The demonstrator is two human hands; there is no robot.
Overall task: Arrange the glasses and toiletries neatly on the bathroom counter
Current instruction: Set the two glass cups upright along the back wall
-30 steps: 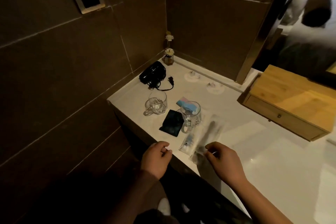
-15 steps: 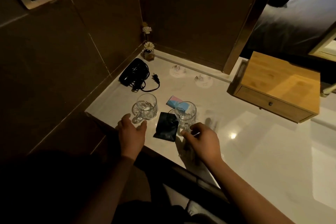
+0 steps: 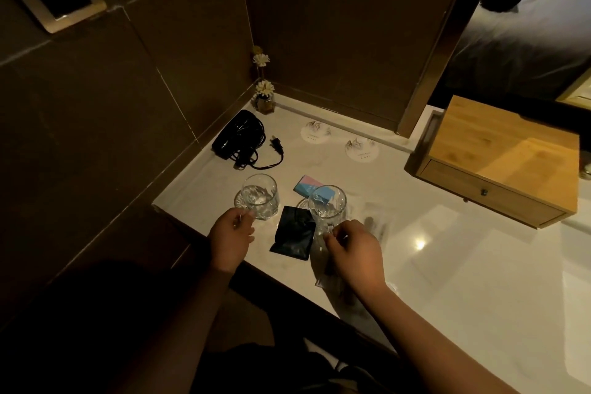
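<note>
Glass mugs unsorted either side of the dark pouch [image 3: 292, 232]: left hand [image 3: 231, 233] apparently pinches left mug's [image 3: 257, 200] handle; right hand [image 3: 353, 251] likewise on right mug [image 3: 327, 208]; arranging barely begun.

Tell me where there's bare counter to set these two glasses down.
The widest bare patch of counter lies right of the right glass, in front of the wooden drawer box. A smaller strip runs between the hair dryer and the left glass. Between the glasses it's crowded: dark pouch, blue box.

Head view, steeply down, counter [image 3: 447, 259] close
</note>
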